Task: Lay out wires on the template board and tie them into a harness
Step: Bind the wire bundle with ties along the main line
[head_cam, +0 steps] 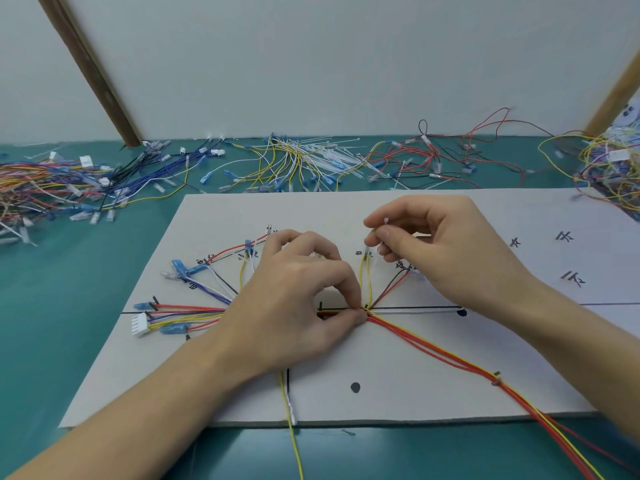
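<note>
Both hands work near the middle of the template board (pixel 433 375). The left hand (pixel 301 306), fingers curled, pinches the wire bundle (pixel 415 341) where its branches meet on the drawn line. The right hand (pixel 446 247) pinches a thin white cable tie (pixel 385 223) between thumb and forefinger, just above the yellow wires (pixel 363 278).

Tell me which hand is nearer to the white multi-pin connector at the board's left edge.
Left. The left hand pinches the wire bundle at the junction, right of the white connector. The right hand holds a small white piece farther right, beyond the left hand.
</note>
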Demonstrator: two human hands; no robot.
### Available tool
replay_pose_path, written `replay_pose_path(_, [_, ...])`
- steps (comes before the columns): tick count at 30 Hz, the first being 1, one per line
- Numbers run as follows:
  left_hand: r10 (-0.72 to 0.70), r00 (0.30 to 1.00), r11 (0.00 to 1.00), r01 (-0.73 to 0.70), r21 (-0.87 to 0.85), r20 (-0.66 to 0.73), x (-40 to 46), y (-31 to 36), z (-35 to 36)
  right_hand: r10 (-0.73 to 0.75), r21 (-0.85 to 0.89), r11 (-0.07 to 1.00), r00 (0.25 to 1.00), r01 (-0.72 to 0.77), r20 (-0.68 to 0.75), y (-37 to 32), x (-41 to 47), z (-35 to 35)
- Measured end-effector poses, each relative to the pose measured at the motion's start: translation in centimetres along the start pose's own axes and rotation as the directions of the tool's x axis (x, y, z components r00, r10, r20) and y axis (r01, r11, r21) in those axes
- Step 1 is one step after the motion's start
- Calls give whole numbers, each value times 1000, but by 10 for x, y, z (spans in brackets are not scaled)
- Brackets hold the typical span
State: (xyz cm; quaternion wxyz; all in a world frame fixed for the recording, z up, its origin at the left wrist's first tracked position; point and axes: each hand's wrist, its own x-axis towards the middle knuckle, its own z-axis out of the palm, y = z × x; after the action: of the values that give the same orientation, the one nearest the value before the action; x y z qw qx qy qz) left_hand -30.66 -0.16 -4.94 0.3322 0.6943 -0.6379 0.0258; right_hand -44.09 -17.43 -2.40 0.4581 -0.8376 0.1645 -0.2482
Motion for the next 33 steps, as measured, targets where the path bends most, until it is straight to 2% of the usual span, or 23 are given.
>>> replay_pose_path(7, [16,1000,1000,-16,13,18,0,-1,-1,-68,-105,991,992,79,106,-2,-11,9])
replay_pose_path(16, [12,999,999,-9,-52,53,-1,0,-6,32,-182,983,967,15,251,-10,-1,1])
replay_pose_path(22, [-7,999,1000,6,16,46,-2,0,-7,41,-261,965,951,43,308,-19,0,3])
replay_pose_path(33, [-11,999,997,7,80,53,-2,3,-9,113,-254,966,956,-43,271,-20,-8,2])
